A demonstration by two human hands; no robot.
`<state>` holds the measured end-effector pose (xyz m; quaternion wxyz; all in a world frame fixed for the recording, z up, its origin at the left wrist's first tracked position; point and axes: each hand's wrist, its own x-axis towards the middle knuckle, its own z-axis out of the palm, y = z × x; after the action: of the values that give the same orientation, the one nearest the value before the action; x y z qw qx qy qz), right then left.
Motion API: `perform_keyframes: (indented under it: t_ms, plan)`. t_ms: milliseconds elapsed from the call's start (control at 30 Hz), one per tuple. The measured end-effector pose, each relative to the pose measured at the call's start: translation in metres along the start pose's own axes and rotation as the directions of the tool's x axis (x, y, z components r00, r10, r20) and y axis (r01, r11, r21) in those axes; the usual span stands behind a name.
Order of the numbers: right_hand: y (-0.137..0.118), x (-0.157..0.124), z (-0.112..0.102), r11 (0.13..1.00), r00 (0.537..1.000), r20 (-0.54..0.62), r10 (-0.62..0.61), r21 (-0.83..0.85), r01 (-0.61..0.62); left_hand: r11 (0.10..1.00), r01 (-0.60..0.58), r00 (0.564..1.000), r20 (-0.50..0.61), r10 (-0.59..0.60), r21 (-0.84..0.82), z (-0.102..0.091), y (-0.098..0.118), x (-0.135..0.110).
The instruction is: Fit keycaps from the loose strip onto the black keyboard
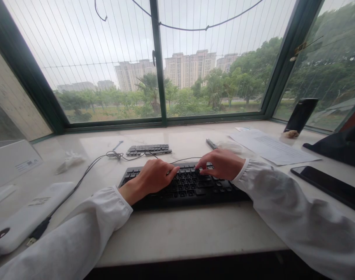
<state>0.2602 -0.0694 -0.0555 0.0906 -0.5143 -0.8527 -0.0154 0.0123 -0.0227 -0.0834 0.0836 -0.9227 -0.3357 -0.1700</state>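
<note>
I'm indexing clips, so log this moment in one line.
left hand: over keyboard | right hand: over keyboard's far side | key sockets: bare mid-keyboard | loose keycaps: grouped beyond keyboard

No words can be read: print on the white box (11, 163), white slab (34, 214) and paper sheet (273, 146) is too blurred. The box's dark square (30, 162) may be a code

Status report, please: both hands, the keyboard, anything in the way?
Left hand over left side of keyboard, right hand over right side. Many keys missing; loose keys lie beyond it. Nothing seen blocking.
</note>
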Motion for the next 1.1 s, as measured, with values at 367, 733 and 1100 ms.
perform_keyframes:
  t_ms: [367,733,1100]
  plan:
    - [0.0015,0.0011,0.0018,0.999,1.000,0.015,0.007,0.049,-0.008,1.000,-0.022,0.999,-0.028,0.021,-0.021,0.0003,-0.0004,-0.0004]
    - [0.0050,0.0021,0.0028,0.995,1.000,0.018,0.009,0.101,-0.010,0.999,-0.036,0.999,-0.029,0.036,-0.030,0.0009,-0.0007,-0.0005]
    - [0.0074,0.0016,-0.0005,0.993,0.999,-0.011,-0.039,0.110,0.040,0.998,-0.049,0.998,-0.034,0.048,-0.040,0.0015,-0.0021,-0.0017]
